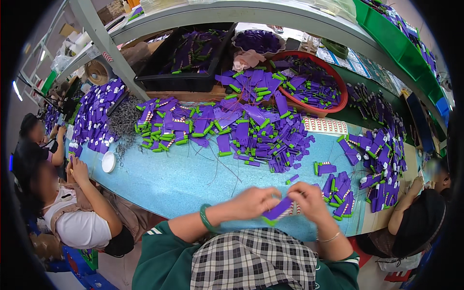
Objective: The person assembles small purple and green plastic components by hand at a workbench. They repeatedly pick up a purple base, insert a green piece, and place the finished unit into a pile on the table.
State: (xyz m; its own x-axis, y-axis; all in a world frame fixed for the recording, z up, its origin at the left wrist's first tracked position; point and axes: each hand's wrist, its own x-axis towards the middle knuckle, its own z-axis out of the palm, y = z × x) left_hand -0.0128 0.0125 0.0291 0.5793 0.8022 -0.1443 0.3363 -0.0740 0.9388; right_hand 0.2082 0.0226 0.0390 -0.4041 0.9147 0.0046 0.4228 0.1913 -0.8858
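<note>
A flat purple piece [279, 210] with a green end and a red-and-white striped edge is held in front of me, tilted, above the table's near edge. My right hand [309, 200] pinches its upper end between thumb and fingers. At the piece's left side, my left hand [253, 202] has its fingers curled together against it; slight blur hides the exact grip. Just beyond the hands lies a small purple-and-green piece [292, 179]. A large heap of similar pieces [232, 128] spreads over the blue table [193, 179], with thin wires among them.
A smaller pile [338, 193] lies right of my hands, near a sheet of striped stickers [325, 125]. Behind stand a red basin [344, 92] and a black crate [145, 77] under a metal shelf [241, 12]. A white lid [108, 162] lies left. People work on both sides.
</note>
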